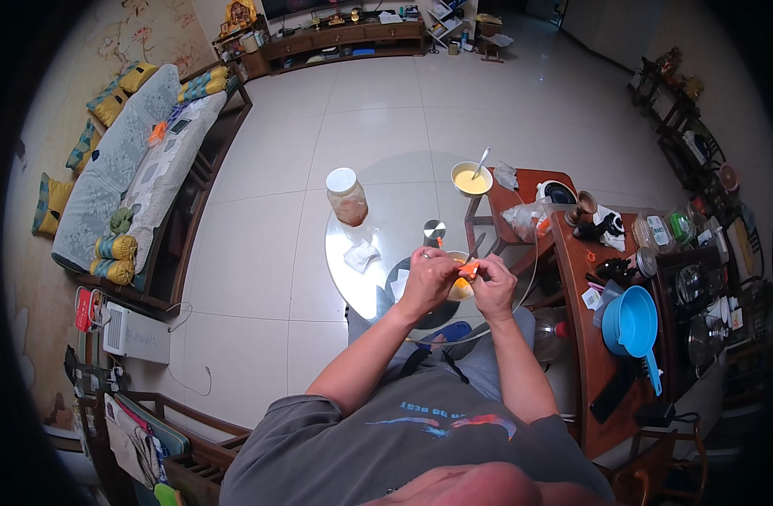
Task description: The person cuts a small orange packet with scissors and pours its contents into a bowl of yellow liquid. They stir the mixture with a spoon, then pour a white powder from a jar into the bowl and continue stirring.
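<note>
Both hands grip a small orange packet (pixel 469 270) over a bowl (pixel 460 292) on the glass table. My left hand (pixel 427 281) pinches the packet's left side, and my right hand (pixel 495 288) pinches the right side. Yellow-orange food shows in the bowl, partly hidden by the hands. A dark utensil handle (pixel 477 245) sticks up from the bowl; its lower end is hidden. Just behind the hands stands a shiny metal cup (pixel 434 230), with a small orange scrap (pixel 440 242) by it.
On the round glass table (pixel 355 284) are a white-lidded jar (pixel 347 197) and crumpled tissue (pixel 362 255). A bowl of yellow liquid (pixel 471 179) with a spoon sits by a wooden stool (pixel 544 179). A blue ladle-like dipper (pixel 631 322) rests on the cluttered wooden table (pixel 573 303) at right.
</note>
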### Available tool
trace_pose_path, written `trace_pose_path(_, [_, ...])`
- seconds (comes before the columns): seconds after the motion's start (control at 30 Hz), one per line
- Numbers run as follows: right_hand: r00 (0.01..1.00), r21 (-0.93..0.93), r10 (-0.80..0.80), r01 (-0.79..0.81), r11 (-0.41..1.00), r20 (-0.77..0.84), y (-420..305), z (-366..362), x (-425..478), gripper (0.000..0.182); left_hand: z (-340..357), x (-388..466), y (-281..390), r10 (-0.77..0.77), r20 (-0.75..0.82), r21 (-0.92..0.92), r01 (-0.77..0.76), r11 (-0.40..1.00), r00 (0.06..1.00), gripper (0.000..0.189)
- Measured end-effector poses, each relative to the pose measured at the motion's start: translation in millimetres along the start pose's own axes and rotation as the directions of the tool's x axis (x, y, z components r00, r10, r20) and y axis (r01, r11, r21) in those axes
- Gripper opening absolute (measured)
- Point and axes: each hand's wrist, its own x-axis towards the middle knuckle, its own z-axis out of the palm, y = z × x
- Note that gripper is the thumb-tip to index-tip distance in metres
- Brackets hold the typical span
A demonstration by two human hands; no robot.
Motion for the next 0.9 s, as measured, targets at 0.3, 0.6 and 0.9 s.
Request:
trace_pose_path(0.3, [0.997,0.015,0.043,-0.044,0.999,0.065,-3,-3,0,0.029,1,-1,-3,0.006,-0.005,0.016,-0.006,1.000,1.000,0.019])
trace_pose_path(0.6, [0.993,-0.003,0.006,-0.006,1.000,0.116,-12,-5,5,0.032,-2,-1,-1,-0.008,-0.014,-0.005,0.008,1.000,1.000,0.022])
trace_pose_path(0.9, [0.995,-0.055,-0.023,0.028,0.998,0.092,-5,-5,4,0.025,-1,-1,0,0.000,-0.001,-0.009,0.000,1.000,1.000,0.026])
